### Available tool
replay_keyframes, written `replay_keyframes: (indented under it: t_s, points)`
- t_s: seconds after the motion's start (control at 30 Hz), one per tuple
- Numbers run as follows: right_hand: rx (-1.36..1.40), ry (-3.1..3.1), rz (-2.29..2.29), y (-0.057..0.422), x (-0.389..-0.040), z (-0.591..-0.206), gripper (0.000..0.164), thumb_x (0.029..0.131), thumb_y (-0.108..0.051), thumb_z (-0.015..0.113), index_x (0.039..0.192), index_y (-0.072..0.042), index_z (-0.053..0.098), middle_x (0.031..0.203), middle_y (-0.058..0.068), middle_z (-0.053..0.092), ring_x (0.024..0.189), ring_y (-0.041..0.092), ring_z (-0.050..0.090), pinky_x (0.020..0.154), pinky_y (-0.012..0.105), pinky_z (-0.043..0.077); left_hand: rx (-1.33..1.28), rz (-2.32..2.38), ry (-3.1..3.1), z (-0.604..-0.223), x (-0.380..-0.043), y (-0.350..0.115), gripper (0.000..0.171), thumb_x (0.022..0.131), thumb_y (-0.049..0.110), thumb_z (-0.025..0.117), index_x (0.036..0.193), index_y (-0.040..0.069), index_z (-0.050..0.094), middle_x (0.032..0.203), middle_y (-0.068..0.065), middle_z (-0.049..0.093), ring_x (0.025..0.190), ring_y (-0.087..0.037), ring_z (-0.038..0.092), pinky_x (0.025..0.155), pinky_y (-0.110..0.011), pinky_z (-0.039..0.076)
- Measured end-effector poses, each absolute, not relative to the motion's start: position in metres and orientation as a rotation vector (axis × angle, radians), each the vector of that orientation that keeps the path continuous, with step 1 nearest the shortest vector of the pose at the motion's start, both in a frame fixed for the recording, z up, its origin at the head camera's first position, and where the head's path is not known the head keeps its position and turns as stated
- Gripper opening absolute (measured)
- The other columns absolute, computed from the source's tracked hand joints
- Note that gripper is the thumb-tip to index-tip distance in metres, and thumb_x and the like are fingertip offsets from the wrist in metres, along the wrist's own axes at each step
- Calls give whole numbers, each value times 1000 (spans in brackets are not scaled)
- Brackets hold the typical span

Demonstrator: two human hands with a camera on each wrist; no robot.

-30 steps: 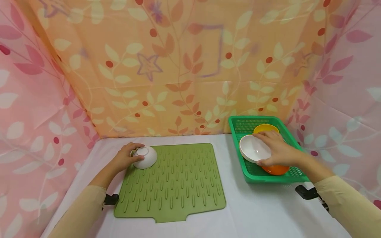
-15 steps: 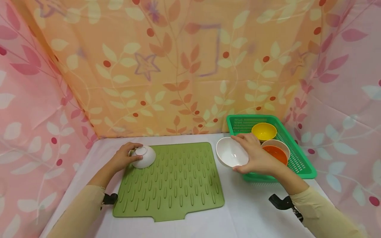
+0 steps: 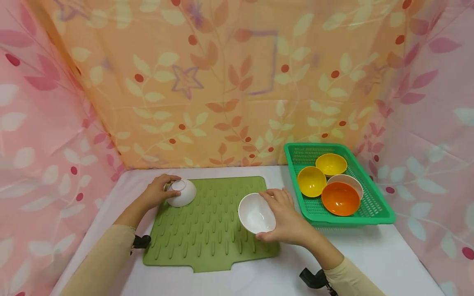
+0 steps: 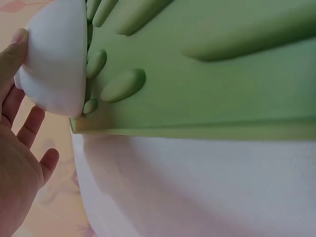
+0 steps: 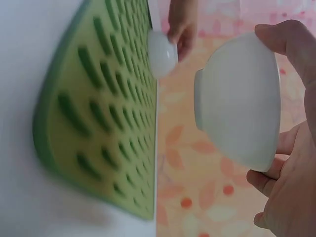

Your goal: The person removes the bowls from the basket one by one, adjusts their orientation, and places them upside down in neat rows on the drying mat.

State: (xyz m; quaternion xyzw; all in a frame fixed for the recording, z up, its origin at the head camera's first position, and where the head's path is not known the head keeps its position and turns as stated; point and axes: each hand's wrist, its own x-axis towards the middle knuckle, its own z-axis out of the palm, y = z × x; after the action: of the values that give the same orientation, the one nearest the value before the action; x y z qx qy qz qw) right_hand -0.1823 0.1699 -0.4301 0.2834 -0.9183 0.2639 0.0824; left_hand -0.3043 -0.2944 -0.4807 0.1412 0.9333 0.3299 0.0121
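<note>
My right hand [image 3: 286, 220] pinches a white bowl [image 3: 256, 213] by its rim and carries it above the right part of the green drying mat [image 3: 211, 230]. In the right wrist view this white bowl [image 5: 239, 101] is off the mat, its foot facing the mat's side. At the mat's far left corner, a second white bowl [image 3: 184, 195] lies upside down. My left hand [image 3: 159, 191] grips that bowl near its foot between thumb and fingers. The left wrist view has the same bowl [image 4: 57, 59] with its rim down on the ribbed mat.
A green basket [image 3: 349, 224] stands at the right. Inside are two yellow bowls [image 3: 312, 182], an orange bowl [image 3: 340, 199] and a pale bowl [image 3: 349, 181] partly hidden behind it. Patterned cloth walls [image 3: 222, 102] enclose the white table [image 3: 289, 263] at the back and sides.
My right hand has lifted the white bowl out of the basket and moved it left to over the mat. The left hand still holds its upturned bowl in place.
</note>
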Motion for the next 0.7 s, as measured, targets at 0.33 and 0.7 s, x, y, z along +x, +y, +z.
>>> replay_keyframes:
  t_s: [0.33, 0.7]
  points:
    - [943, -2714, 798, 141, -170, -444, 113, 57, -51, 93, 150, -5, 48, 140, 10, 46, 138, 30, 36, 123, 60, 3, 398, 990, 2936, -480, -302, -290, 60, 89, 37, 80, 141, 15, 60, 143, -18, 55, 132, -45, 42, 101, -73, 27]
    - [970, -2688, 755, 135, -167, -452, 113, 57, -53, 93, 149, -5, 48, 138, 8, 47, 136, 28, 38, 121, 64, 8, 324, 963, 2976, -477, -299, -286, 59, 90, 36, 79, 142, 14, 60, 149, -20, 52, 137, -52, 38, 101, -77, 20]
